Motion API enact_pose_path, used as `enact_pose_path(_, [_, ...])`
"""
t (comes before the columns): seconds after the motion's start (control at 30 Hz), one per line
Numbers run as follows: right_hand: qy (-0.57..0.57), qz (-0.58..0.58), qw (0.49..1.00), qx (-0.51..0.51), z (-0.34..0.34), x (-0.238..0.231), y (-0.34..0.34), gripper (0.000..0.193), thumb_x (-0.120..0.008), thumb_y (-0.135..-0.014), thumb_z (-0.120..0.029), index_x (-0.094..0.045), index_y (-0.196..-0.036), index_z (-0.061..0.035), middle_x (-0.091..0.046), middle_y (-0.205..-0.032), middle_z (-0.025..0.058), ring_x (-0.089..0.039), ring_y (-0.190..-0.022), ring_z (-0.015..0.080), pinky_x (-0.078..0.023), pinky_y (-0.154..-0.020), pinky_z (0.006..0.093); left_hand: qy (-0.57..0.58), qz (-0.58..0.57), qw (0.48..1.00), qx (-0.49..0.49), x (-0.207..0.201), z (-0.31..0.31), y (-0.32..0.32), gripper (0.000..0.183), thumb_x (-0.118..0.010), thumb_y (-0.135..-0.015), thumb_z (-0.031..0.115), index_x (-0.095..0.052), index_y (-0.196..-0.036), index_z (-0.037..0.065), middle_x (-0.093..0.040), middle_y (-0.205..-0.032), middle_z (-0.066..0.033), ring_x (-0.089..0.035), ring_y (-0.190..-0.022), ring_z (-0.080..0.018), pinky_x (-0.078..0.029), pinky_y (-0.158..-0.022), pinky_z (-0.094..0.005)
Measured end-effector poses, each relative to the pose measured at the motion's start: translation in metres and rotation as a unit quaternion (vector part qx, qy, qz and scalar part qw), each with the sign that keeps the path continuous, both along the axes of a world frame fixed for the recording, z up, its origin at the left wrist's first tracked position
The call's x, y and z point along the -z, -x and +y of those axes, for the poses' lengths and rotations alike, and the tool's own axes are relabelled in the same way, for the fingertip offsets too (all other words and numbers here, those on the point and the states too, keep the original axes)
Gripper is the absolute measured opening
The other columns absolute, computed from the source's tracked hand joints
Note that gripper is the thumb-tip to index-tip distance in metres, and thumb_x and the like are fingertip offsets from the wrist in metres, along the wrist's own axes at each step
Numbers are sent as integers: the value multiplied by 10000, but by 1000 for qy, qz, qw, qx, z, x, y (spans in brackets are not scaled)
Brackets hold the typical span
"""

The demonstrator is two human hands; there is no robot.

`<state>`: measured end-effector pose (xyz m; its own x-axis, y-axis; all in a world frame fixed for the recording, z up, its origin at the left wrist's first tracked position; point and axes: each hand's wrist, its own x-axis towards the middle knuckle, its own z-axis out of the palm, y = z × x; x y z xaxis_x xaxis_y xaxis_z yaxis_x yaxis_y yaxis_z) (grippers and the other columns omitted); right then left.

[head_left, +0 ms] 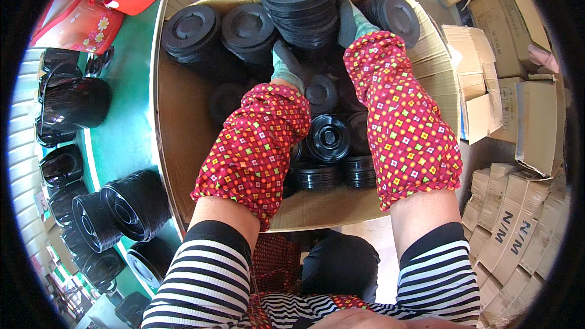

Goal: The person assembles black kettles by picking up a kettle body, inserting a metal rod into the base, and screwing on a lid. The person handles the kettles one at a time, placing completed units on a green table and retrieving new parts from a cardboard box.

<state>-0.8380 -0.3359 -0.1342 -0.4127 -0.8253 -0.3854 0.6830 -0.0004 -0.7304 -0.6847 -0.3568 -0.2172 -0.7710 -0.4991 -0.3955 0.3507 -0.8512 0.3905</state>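
Observation:
A tall stack of round black plastic lids (298,12) stands upright at the far side of a large open cardboard box (436,73). My left hand (286,66), in a green and dark grey glove, grips its near left side low down. My right hand (350,21), gloved alike, presses its right side; the stack hides part of the fingers. Two more lid stacks (247,27) stand to its left, and a tilted one (395,18) leans beyond my right hand. Deeper in the box, beneath my forearms, lie more lids (328,137), some stacked on edge.
Along the left runs a green table (116,140) bearing stacks of black lids (135,204), shiny black pots (76,100) and a red flowered bucket (79,21). To the right are open cardboard boxes (478,82) and a pile of flat brown cartons (515,225).

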Motion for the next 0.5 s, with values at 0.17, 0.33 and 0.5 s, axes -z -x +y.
enact_pose_path(0.17, [-8, -18, 1000, 5, 18, 0, -12, 582, -383, -1142, -472, -457, -1594, -113, -474, -1647, 90, -433, -1502, 272, -310, -1280, 422, 369, -132, 918, 62, 30, -5, -3, 667, -448, -1035, 595, -500, -1582, 217, -493, -1644, -66, -402, -1534, -319, -314, -1247, -512])
enact_pose_path(0.33, [-19, -49, 998, 43, 46, -4, -34, 566, -366, -1154, -471, -464, -1593, -129, -474, -1649, 74, -438, -1497, 263, -315, -1282, 417, 220, 47, 974, 40, 40, 9, -6, 561, -472, -1052, 527, -571, -1517, 230, -558, -1584, -18, -463, -1481, -283, -344, -1234, -474])
enact_pose_path(0.5, [-23, -101, 993, 64, 69, -14, -58, 589, -377, -1148, -501, -449, -1599, -128, -468, -1648, 82, -428, -1503, 261, -310, -1288, 426, 696, -211, 685, -44, 31, 30, -21, 546, -406, -1085, 508, -607, -1451, 157, -628, -1476, -126, -593, -1320, -361, -455, -1157, -548])
